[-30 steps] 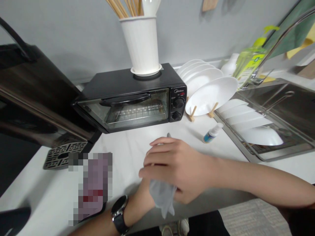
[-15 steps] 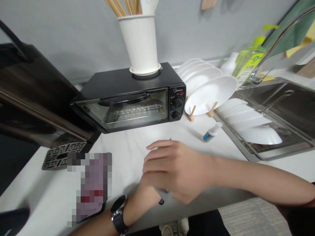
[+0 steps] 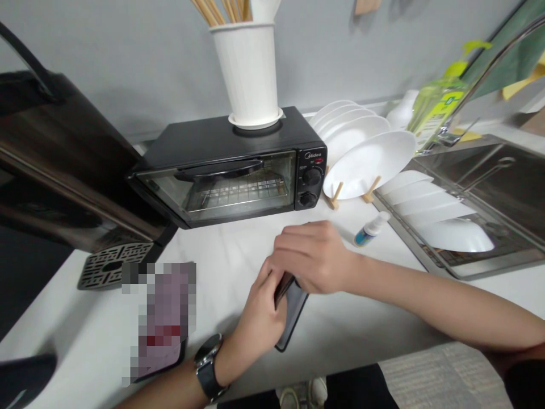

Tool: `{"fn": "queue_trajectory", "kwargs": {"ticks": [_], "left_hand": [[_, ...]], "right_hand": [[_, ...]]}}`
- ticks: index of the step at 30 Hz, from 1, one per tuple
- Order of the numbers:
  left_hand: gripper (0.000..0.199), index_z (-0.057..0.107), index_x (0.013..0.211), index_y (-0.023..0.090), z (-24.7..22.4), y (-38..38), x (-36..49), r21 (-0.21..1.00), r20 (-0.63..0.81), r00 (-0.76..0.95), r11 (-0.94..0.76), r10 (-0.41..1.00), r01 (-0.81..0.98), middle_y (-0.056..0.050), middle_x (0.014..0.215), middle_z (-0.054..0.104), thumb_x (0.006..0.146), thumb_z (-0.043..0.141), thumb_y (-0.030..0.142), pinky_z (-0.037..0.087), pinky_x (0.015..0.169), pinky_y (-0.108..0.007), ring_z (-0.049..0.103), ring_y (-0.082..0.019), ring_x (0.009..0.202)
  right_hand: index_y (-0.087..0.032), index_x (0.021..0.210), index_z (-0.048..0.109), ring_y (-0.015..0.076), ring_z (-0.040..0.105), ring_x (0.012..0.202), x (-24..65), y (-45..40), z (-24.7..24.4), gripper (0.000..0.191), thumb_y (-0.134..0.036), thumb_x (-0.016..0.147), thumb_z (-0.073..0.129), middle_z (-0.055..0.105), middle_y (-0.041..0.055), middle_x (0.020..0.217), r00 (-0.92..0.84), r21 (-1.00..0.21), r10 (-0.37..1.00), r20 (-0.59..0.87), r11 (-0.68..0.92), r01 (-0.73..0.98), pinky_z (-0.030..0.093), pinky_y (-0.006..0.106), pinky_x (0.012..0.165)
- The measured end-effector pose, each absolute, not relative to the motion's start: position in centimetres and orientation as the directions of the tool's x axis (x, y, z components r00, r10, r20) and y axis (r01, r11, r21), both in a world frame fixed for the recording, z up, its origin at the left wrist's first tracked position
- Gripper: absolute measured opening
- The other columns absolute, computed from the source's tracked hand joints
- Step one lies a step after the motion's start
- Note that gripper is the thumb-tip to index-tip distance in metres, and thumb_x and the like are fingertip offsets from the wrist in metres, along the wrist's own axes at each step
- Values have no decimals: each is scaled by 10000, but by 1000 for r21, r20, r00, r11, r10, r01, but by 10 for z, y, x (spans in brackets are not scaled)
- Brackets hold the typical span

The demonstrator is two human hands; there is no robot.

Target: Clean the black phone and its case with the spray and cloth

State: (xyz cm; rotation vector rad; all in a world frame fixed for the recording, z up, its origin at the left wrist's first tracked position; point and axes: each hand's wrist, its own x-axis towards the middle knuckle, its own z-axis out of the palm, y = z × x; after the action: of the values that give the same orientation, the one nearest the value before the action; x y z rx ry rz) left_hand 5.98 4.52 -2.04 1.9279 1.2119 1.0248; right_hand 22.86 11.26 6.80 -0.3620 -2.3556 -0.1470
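Both hands meet above the counter, in front of the toaster oven. My left hand [image 3: 259,312], with a watch [image 3: 208,363] on its wrist, is closed around a flat, grey, black-rimmed phone case [image 3: 296,312]. My right hand [image 3: 317,258] curls over the upper end of the same piece, its fingers bent and touching the left fingertips. A dark brown edge [image 3: 282,288] shows between the hands; what it belongs to is mostly hidden. Left of the hands lies a phone [image 3: 166,318] with a blurred-out screen.
Behind the hands stands the black toaster oven [image 3: 230,176], a white cup [image 3: 249,74] of chopsticks on top. White plates [image 3: 370,165] fill a wooden rack. A small spray bottle [image 3: 371,230] stands near the sink [image 3: 511,267]. A dark machine with a drip tray [image 3: 113,266] is at left.
My right hand has moved up and slightly right, its fingers now curled over the top end. More of the grey phone case shows between and below the hands. The view has shifted slightly.
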Motion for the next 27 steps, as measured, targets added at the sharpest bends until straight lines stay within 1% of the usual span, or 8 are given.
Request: {"fn": "queue_trajectory", "kwargs": {"ticks": [3, 5, 9, 15, 19, 22, 25, 27], "left_hand": [[538, 557, 1479, 227, -19, 48, 59, 831, 310, 293, -408, 904, 379, -114, 1470, 620, 970, 491, 66, 457, 1208, -420, 577, -254, 1392], [524, 540, 1515, 235, -20, 49, 59, 844, 317, 284, -405, 905, 352, -107, 1512, 610, 1010, 484, 107, 443, 1226, -414, 578, -246, 1407], [473, 558, 1514, 215, -21, 51, 58, 854, 310, 255, -386, 916, 349, -105, 1536, 606, 1047, 490, 184, 423, 1249, -417, 570, -240, 1429], [457, 578, 1506, 198, -19, 51, 57, 858, 283, 240, -357, 929, 370, -103, 1537, 611, 1056, 507, 245, 422, 1249, -390, 584, -234, 1421], [458, 573, 1509, 191, -18, 49, 57, 867, 240, 235, -317, 942, 385, -104, 1519, 628, 1068, 497, 286, 427, 1240, -382, 580, -240, 1429], [445, 591, 1484, 178, -20, 48, 57, 857, 221, 220, -296, 950, 422, -114, 1478, 660, 1062, 502, 283, 477, 1193, -391, 617, -261, 1385], [326, 716, 1301, 195, -25, 47, 54, 829, 234, 212, -308, 949, 467, -102, 1284, 761, 1045, 529, 275, 615, 956, -360, 746, -261, 1112], [251, 734, 1213, 212, -30, 46, 51, 814, 264, 207, -333, 942, 476, -96, 1236, 752, 1040, 587, 318, 629, 868, -362, 738, -237, 1012]], "right_hand": [[-193, 795, 627, 169, 536, 691, 234, 125, 69, 260, -43, 804, 414, 615, 18, 757, -640, -215, 455, 620, 882, 419, 350, 306, 632], [-190, 799, 642, 172, 562, 705, 237, 130, 71, 256, -44, 727, 444, 641, 19, 774, -615, -289, 568, 546, 817, 498, 336, 305, 641], [-187, 827, 678, 186, 608, 718, 238, 137, 70, 268, -52, 707, 480, 706, 28, 828, -590, -266, 680, 436, 723, 637, 289, 321, 637], [-192, 944, 715, 225, 676, 788, 239, 146, 62, 252, -139, 800, 516, 766, 44, 931, -551, -200, 752, 363, 640, 742, 284, 336, 640], [-156, 1106, 715, 249, 686, 850, 236, 148, 63, 305, -258, 894, 521, 767, 88, 1041, -557, -176, 755, 346, 635, 752, 356, 345, 672], [-132, 990, 727, 269, 667, 876, 230, 144, 57, 302, -315, 947, 492, 742, 120, 981, -593, -91, 721, 358, 659, 747, 434, 374, 749], [-135, 925, 736, 278, 649, 867, 217, 126, 38, 355, -394, 963, 496, 724, 112, 885, -700, -6, 598, 391, 762, 648, 467, 462, 983], [-122, 1049, 741, 272, 652, 859, 207, 108, 22, 409, -452, 942, 522, 737, 96, 896, -781, -7, 469, 412, 859, 512, 413, 490, 1128]]}}
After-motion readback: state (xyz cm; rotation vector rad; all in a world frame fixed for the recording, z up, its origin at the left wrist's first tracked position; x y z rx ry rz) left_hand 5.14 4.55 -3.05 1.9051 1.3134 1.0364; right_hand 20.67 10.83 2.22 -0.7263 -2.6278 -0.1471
